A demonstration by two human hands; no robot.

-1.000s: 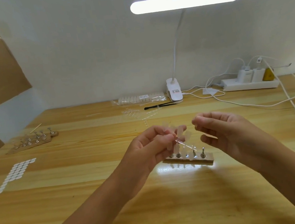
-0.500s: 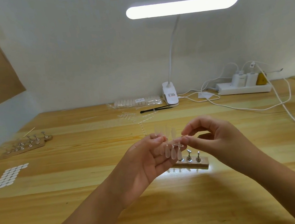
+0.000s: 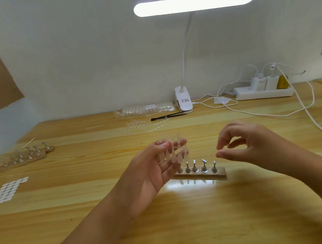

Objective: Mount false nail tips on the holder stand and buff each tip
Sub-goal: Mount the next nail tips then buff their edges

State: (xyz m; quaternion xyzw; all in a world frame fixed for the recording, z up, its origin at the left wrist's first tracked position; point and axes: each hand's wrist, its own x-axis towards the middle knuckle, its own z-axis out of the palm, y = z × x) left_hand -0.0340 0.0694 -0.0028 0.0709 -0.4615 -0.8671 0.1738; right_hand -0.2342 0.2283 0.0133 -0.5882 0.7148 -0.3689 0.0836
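Pinching a clear plastic strip of false nail tips [image 3: 175,154] between thumb and fingertips, the person's left hand [image 3: 146,177] holds it up just above the left end of the small wooden holder stand with metal pegs [image 3: 219,173]. The stand sits on the light wooden table [image 3: 188,229]. The right hand [image 3: 253,143] hovers over the stand's right side, fingers loosely curled, thumb and forefinger apart, gripping nothing.
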